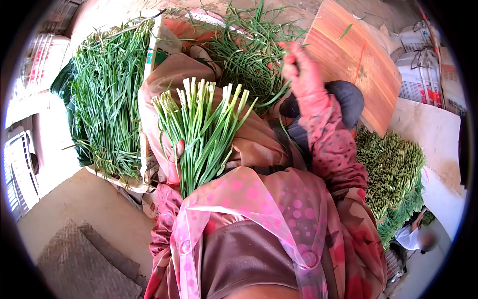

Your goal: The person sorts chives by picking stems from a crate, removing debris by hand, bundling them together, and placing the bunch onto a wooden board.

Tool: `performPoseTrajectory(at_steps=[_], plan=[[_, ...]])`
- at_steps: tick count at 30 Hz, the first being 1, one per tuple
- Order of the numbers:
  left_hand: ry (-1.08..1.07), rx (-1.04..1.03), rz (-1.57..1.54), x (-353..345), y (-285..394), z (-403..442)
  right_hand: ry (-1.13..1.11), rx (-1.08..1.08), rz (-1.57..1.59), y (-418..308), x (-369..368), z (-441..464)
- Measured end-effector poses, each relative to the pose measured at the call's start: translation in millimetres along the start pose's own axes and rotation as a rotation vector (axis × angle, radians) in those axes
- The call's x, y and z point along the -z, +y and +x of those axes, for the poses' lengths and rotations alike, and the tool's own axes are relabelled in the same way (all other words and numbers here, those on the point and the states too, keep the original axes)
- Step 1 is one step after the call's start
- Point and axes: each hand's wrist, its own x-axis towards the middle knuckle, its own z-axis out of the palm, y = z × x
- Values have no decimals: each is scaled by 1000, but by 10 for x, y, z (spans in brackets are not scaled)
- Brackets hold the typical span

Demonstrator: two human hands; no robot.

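My left hand (175, 162) is wrapped round a bunch of green stalks (204, 129) with pale cut ends pointing up and away from me, over my lap. Most of its fingers are hidden behind the bunch. Off to the right, my right hand (303, 72) is raised above the loose green trimmings (249, 60), its fingers bent together and somewhat blurred. A few green blades hang near its wrist. Whatever those fingers hold, if anything, is too small to name.
A crate (149, 55) of long green leaves stands at the left. At the upper right leans a wooden board (356, 60), with packed stalks (391, 174) below it. White baskets (418, 70) stand farther right. A person (411, 236) is at the lower right.
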Motion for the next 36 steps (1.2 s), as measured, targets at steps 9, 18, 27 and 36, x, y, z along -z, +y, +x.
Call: performPoseTrajectory(at_steps=[9,18,27,36], plan=[[-47,9,43,-214,28,-54,-359,-457,-707,253,-486,-757],[-65,30,32,-153,10,-31,-330,-101,-1080,485,-449,-674],[-43,11,51,-395,55,-152,-271,312,-1178,20,-97,161],[-88,90,170,-641,133,-237,-539,373,-1289,501,-607,-152]])
